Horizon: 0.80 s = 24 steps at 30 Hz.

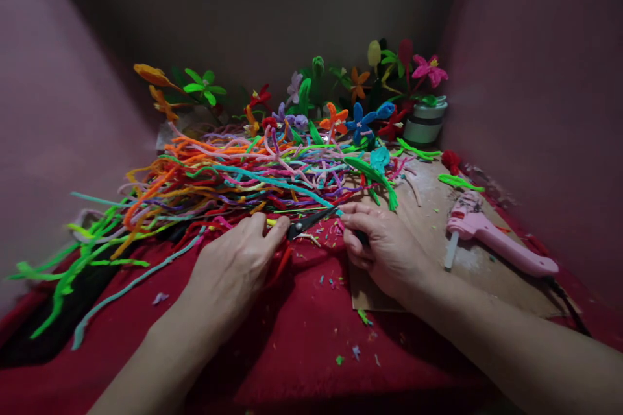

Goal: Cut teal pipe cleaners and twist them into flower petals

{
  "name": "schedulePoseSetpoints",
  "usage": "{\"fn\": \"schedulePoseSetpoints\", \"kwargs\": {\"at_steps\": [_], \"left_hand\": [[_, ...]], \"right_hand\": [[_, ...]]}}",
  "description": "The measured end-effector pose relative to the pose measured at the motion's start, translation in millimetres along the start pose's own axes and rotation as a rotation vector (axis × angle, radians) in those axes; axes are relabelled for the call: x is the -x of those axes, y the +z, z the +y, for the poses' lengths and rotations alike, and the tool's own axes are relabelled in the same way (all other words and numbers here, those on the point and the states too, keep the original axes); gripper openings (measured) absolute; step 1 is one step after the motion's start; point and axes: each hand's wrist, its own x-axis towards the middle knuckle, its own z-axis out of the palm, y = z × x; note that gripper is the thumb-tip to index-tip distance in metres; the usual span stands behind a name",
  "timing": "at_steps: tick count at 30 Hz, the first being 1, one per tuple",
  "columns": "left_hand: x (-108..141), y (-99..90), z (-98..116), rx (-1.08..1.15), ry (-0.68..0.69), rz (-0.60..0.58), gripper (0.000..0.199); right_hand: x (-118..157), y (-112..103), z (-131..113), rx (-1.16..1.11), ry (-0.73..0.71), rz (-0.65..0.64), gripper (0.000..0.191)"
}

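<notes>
My left hand [238,266] is closed around the red handles of a pair of scissors [311,222], whose dark blades point right. At the blade tips runs a turquoise pipe cleaner [296,188], its near end pinched between the thumb and fingers of my right hand [384,240]. Something dark shows under the curled right fingers; I cannot make out what it is. Behind both hands lies a big heap of pipe cleaners [195,185] in many colours. Small coloured clippings [333,282] are scattered on the red cloth [302,343] below the scissors.
A pink glue gun [506,246] with a glue stick lies on a brown board [428,207] at the right. Pipe-cleaner flowers [359,123] stand along the back, near a pale green pot [424,122]. Walls rise on both sides. Green pipe cleaners [63,285] spread over the left edge.
</notes>
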Motion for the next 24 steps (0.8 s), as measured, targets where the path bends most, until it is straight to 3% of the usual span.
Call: {"fn": "schedulePoseSetpoints", "kwargs": {"at_steps": [8, 15, 24], "left_hand": [[-2, 4.9, -12, 0.148, -0.190, 0.050, 0.038], [-2, 13.2, -16, 0.462, -0.037, 0.093, 0.038], [-4, 14.2, -6, 0.277, 0.021, 0.029, 0.040]], "right_hand": [[3, 0, -1, -0.003, 0.001, -0.009, 0.006], [3, 1, -4, -0.034, -0.003, 0.011, 0.004], [3, 0, 0, -0.056, -0.014, -0.037, 0.005]]}}
